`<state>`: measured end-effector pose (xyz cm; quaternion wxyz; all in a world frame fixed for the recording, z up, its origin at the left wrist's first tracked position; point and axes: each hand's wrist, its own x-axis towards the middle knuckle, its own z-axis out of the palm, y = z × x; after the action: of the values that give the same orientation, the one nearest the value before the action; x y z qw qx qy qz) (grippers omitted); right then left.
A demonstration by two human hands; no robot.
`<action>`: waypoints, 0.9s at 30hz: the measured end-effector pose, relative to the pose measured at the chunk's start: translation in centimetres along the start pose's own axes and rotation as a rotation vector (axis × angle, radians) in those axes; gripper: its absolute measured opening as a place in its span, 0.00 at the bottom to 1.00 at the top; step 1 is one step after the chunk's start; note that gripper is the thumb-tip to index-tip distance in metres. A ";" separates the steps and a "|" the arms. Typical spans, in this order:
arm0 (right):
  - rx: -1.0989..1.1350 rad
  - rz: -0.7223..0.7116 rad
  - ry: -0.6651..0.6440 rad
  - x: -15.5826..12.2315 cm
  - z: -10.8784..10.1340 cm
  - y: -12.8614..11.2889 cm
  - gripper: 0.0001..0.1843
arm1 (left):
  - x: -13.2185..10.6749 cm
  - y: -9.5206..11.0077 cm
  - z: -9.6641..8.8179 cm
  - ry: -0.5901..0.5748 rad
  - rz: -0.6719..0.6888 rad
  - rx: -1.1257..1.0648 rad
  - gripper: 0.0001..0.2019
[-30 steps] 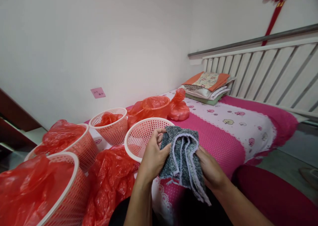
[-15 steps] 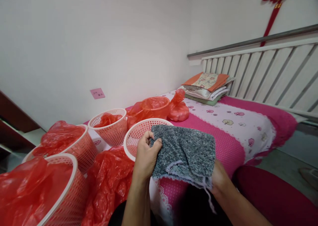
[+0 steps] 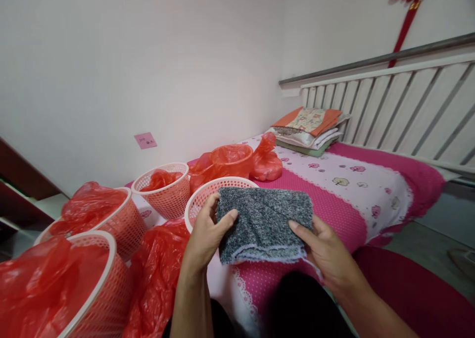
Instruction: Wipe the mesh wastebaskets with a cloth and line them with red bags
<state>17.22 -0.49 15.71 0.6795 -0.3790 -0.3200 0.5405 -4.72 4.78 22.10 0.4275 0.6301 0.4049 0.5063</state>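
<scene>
A grey, speckled cloth (image 3: 265, 219) with pale lilac edging is stretched flat between my hands above the bed. My left hand (image 3: 208, 229) grips its left side, thumb on the front and fingers behind. On the right side, my right hand (image 3: 326, 246) holds it the same way, its thumb lying across the face of the cloth. The lower edge shows a folded layer, and a loose lilac strand hangs at the lower right corner. Just behind the cloth stands a pink plastic basket (image 3: 200, 199), partly hidden by it and my left hand.
More pink baskets (image 3: 172, 194) lined with red plastic bags (image 3: 156, 273) crowd the left. An orange-red bucket (image 3: 241, 162) and a tied red bag (image 3: 267, 165) stand behind. Folded bedding (image 3: 309, 125) lies on the pink bedspread (image 3: 334, 199); a dark red stool (image 3: 411, 293) is at right.
The cloth has shifted slightly left and flattened out. My right hand has moved so that its thumb now shows on the front of the cloth.
</scene>
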 end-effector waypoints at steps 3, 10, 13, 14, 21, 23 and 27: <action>-0.053 -0.069 0.011 0.0 0.0 -0.1 0.26 | 0.3 -0.4 0.5 0.063 0.044 0.017 0.28; 0.031 -0.007 -0.018 0.1 0.5 -1.1 0.27 | 0.2 -0.9 0.5 0.012 0.017 -0.206 0.34; -0.040 -0.034 -0.033 0.1 0.2 -0.9 0.29 | -0.1 -0.5 0.2 -0.051 -0.009 -0.183 0.31; -0.087 -0.068 -0.023 0.1 0.0 -0.8 0.30 | -0.1 -0.4 0.1 -0.048 -0.011 -0.143 0.32; -0.218 -0.175 0.021 0.3 -0.4 -0.6 0.31 | -0.9 0.1 0.9 0.036 0.184 0.329 0.33; -0.253 -0.167 0.010 0.0 -0.2 -0.7 0.30 | -1.7 0.9 2.0 -0.042 0.217 0.423 0.29; -0.385 -0.197 -0.020 -1.0 0.6 -0.8 0.29 | -3.6 2.9 4.9 -0.175 0.219 0.444 0.24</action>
<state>16.93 -1.47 16.71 0.6411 -0.4633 -0.4596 0.4039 -0.27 -0.17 23.16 0.2546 0.7898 0.3973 0.3918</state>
